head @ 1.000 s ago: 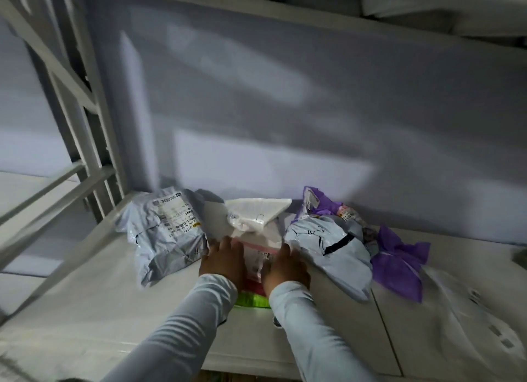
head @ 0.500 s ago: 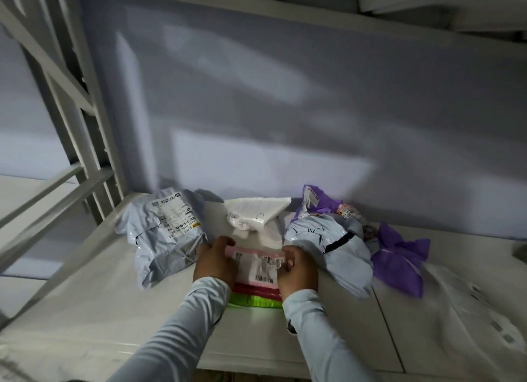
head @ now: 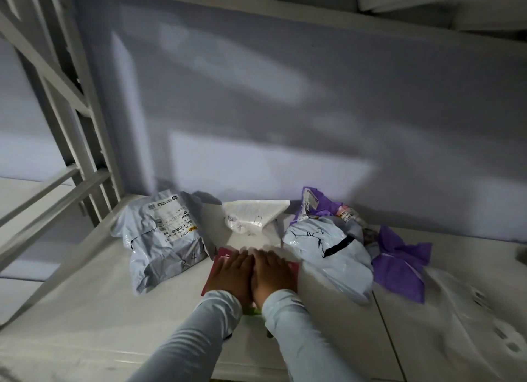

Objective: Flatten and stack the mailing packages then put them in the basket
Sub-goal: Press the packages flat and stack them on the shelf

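Both your left hand and right hand press flat, fingers straight, on the red package on the table.

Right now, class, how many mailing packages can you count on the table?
7, perhaps more hidden: grey one left, white one behind, red one over a green one under both hands, pale blue, purple, and translucent right.

A pale grey-violet wall fills the far side, crossed by soft patches of light and slanting shadows. A white bench runs along its foot, with a seam down its right part. At the left stands a white metal frame with slanting rails. A white shelf edge spans overhead.
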Motion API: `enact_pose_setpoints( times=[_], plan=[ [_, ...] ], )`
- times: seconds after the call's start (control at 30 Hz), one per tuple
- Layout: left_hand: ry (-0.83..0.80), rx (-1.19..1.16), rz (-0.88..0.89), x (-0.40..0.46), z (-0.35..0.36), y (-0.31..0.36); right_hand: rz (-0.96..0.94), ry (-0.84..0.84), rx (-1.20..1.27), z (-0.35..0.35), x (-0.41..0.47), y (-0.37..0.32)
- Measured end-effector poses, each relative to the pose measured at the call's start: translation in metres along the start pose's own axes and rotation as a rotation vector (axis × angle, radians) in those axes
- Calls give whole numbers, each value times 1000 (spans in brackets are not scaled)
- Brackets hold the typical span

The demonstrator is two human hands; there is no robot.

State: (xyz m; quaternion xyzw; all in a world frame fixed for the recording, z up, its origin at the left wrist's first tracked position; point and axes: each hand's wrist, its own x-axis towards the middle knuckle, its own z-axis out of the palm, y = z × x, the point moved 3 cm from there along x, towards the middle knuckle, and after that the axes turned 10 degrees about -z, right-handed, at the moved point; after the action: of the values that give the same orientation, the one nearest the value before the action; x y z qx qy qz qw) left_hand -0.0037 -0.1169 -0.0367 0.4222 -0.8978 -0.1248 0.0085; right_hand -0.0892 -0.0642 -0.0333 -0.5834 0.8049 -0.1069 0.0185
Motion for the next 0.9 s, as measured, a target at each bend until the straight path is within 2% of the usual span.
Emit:
enact_pose_setpoints(
  times=[0.07, 0.13, 0.37, 0.6, 0.9],
  plan=[
    [59, -32, -39, 0, 7, -5, 14, -40, 14, 17, -3, 10],
    [103, -40, -41, 1, 8, -4, 46, 26, 3, 24, -4, 14],
    [132, -69, -71, 7, 22, -9, 12, 149, 8, 23, -5, 15],
    [108, -106, -69, 9, 25, -11, -20, 164, -30, 27, -3, 16],
    [179, -122, -77, 8, 28, -13, -15, 232, -31, 29, -6, 17]
  ],
)
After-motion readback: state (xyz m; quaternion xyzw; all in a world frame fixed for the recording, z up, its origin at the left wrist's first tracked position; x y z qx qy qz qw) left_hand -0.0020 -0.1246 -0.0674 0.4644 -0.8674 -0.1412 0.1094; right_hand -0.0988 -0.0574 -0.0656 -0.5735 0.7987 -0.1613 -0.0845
